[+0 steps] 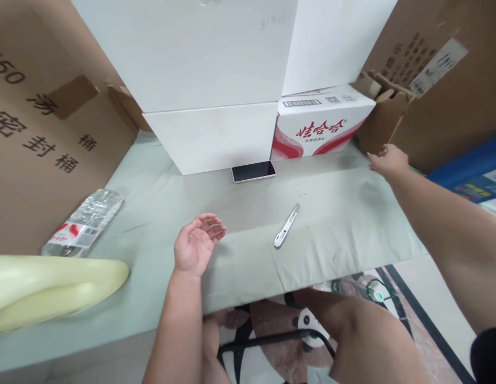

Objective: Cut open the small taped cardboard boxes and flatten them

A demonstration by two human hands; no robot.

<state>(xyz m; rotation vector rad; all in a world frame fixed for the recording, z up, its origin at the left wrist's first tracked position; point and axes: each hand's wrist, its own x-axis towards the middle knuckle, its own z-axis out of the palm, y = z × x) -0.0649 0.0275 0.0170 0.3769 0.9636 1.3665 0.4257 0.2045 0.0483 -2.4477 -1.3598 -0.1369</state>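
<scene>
My left hand (197,242) rests on the pale green table cover (248,213), palm up, fingers loosely curled and apart, holding nothing. A white utility knife (287,225) lies on the cover a short way to its right. My right hand (388,160) reaches far right toward the torn brown carton (382,114); its fingers are curled together and turned away, so I cannot see whether it holds anything. A phone (254,171) with a dark screen lies flat against the foot of the white boxes.
Stacked white boxes (208,80) and a red-and-white printed carton (324,125) wall the back. Large brown cartons stand left (44,133) and right (452,80). A crushed plastic bottle (84,216) and pale yellow cushions (52,290) lie left. A blue box (472,170) is at the right edge.
</scene>
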